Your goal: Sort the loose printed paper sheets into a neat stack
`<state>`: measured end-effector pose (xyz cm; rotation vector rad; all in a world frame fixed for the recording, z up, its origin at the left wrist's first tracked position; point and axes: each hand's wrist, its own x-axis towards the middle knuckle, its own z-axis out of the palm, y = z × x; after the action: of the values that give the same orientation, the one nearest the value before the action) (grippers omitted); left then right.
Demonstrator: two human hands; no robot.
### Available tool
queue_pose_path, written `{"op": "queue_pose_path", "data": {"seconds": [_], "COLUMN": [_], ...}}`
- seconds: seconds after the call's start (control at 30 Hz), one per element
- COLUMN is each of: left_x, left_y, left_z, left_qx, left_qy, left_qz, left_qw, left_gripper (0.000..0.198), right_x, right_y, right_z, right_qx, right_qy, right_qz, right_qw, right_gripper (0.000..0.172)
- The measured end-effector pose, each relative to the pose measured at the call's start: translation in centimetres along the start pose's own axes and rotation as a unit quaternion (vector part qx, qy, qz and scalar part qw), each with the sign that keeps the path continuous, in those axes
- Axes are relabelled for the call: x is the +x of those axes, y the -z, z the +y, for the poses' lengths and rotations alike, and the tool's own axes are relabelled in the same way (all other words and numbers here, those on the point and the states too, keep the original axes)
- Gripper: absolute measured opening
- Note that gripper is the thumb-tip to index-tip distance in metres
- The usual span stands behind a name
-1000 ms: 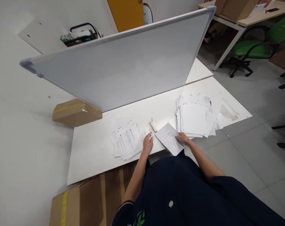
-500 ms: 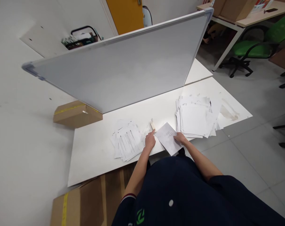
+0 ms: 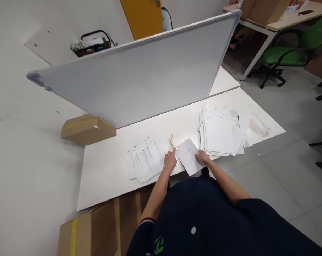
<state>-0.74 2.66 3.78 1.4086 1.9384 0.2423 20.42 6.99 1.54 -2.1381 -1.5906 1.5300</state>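
Observation:
My left hand (image 3: 170, 159) is at the table's front, index finger stretched out and its tip on the near end of a small cream-coloured oblong tool (image 3: 173, 143). The other fingers are curled, and nothing shows in their grasp. My right hand (image 3: 201, 156) is closed on the right edge of a sheet of paper (image 3: 189, 153) with small printed outlines. The sheet's left corner lies beside the tool and the left fingertip; whether they touch I cannot tell. Left of my left hand is a loose pile of printed sheets (image 3: 145, 160). A taller paper stack (image 3: 218, 137) sits right of my right hand.
A large whiteboard (image 3: 139, 78) stands along the back of the white table (image 3: 102, 170). One cardboard box (image 3: 88, 131) rests at the table's left end; another large box (image 3: 97, 227) is below its front edge. A green chair (image 3: 285, 56) is at far right.
The sheet in my right hand has turned slightly and shifted a little. My left index finger stays on the tool's near end. The piles have not changed.

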Motion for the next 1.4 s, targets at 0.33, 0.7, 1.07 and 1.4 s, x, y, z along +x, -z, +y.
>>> {"op": "queue_pose_path", "data": {"seconds": [0.33,0.7,1.07,1.4], "left_x": [-2.9,-4.8,-5.9,-6.3], "left_y": [-0.1,4.5,7.7,5.2], "left_z": [0.7,-8.1,-16.6,-11.7], "left_qx": [-0.391,-0.496,-0.133,-0.096], "left_qy": [0.092,0.162,0.276,0.160], "left_qz": [0.075,0.234,0.334,0.401], "left_qw": [0.913,0.820,0.892,0.897], "left_gripper": [0.070,0.030,0.069,0.064], "right_x": [-2.1,-4.3,1.0,-1.4], "right_y": [2.7,0.7,5.4,6.2], "right_z": [-2.1,-4.7,1.4,0.4], "right_qx": [-0.005,0.156,-0.238,-0.309], "right_qy": [0.082,0.129,-0.041,0.032], "right_qz": [0.174,0.016,0.296,0.221], "right_qw": [0.981,0.979,0.924,0.925], "right_gripper": [0.024,0.031,0.071,0.026]}}
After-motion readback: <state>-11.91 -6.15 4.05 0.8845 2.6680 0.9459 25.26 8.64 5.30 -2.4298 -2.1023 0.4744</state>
